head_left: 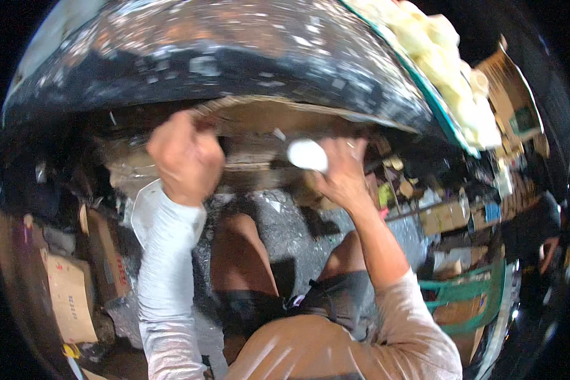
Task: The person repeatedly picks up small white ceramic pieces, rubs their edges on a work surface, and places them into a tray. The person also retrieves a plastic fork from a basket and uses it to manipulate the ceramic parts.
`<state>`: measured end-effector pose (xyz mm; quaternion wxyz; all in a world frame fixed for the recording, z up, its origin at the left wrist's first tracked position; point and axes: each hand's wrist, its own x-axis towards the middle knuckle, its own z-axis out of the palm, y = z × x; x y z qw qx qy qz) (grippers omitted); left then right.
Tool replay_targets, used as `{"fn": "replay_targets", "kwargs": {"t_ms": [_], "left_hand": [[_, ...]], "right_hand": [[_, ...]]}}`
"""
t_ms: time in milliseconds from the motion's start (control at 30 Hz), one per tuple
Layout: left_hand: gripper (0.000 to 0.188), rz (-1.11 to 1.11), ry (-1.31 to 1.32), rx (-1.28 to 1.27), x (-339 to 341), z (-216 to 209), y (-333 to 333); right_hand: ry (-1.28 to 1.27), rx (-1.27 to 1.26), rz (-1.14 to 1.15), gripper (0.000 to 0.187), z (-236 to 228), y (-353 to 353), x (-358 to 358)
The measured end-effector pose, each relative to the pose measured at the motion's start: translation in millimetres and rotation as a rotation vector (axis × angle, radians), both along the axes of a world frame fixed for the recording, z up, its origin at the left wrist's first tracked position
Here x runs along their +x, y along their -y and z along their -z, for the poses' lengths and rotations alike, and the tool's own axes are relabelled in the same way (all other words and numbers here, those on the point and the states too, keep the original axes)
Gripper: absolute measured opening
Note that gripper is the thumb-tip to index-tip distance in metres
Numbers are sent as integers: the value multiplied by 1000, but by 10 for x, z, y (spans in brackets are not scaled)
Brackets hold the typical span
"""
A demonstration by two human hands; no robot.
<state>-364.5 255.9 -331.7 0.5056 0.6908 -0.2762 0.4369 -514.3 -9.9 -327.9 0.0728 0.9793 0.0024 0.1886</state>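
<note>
My left hand (pixel 187 158), blurred by motion, is curled closed beside the left end of a brown cardboard strip (pixel 278 113) along the near edge of the worktop. What its fingers hold, if anything, I cannot make out. To the right, my right hand (pixel 343 174) has a smooth white oval thing (pixel 307 156) between thumb and fingers, below the strip. Its fingertips are blurred. A white flat piece (pixel 147 212) shows beside my left wrist.
The dark worktop (pixel 234 57) is strewn with pale scraps. Pale yellowish round pieces (pixel 434 57) lie heaped at its right in a teal-edged holder. A green plastic chair (pixel 468 297) stands at lower right. Cardboard boxes (pixel 69 294) and litter cover the floor on both sides.
</note>
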Motion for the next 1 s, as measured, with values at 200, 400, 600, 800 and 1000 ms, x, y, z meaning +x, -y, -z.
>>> {"fn": "replay_targets", "kwargs": {"t_ms": [200, 400, 600, 800, 1000], "left_hand": [[15, -77, -89, 108, 143, -37, -93], [26, -384, -26, 569, 827, 436, -184], [34, -439, -20, 847, 1937, 293, -281], [37, -421, -54, 816, 1977, 187, -310], [40, -413, -54, 843, 1897, 98, -306]], "right_hand": [[444, 47, -68, 47, -100, 1, -3], [-75, 270, 93, 30, -560, -23, 363], [20, 364, 42, 25, -554, 36, 425], [335, 367, -84, 23, -330, -19, 407], [109, 496, -89, 31, -506, 170, 672]]}}
